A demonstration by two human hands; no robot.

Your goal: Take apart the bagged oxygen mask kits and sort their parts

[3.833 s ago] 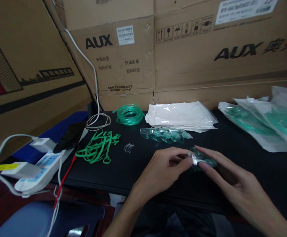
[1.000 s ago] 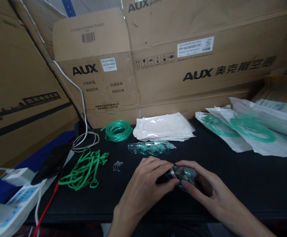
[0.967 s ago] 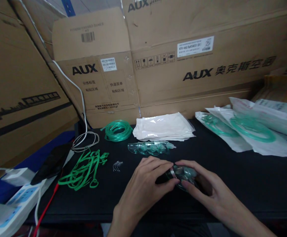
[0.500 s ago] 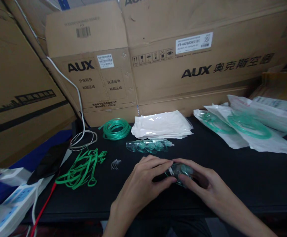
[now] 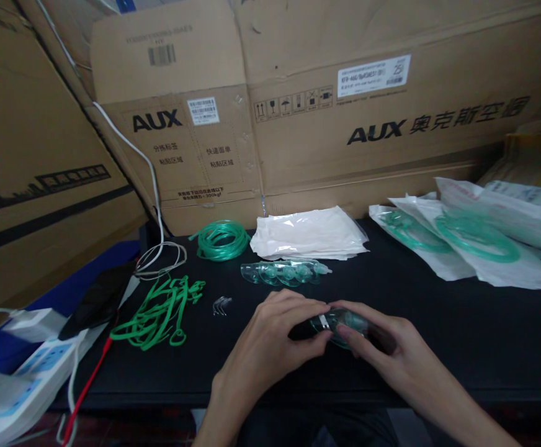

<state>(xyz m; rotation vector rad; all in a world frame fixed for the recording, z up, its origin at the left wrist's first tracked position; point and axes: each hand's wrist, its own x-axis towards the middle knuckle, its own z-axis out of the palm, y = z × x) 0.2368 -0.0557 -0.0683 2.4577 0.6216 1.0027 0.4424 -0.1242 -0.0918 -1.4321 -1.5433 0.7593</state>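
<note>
Both hands hold one clear greenish oxygen mask [image 5: 352, 321] low over the front of the black table. My left hand [image 5: 282, 326] pinches its left end, by a small silvery metal strip [image 5: 322, 321]. Around the right side curls my right hand [image 5: 380, 335], its thumb pressed on the mask's front. The fingers cover much of the mask. Behind the hands lies a row of nested clear green masks [image 5: 282, 273]. A few thin clear bent pieces [image 5: 221, 305] and a tangle of green elastic straps [image 5: 163, 313] lie to the left.
Coiled green tubing [image 5: 221, 241] and a stack of white packets [image 5: 310, 233] lie at the back. Packaged tubing sets [image 5: 478, 239] are at the right. Cardboard boxes [image 5: 382, 130] wall the back. A power strip [image 5: 28, 385] with cables is at the left edge.
The view has shifted slightly. Both hands keep their grip on the mask, which appears turned a little; the right thumb sits slightly differently on it.
</note>
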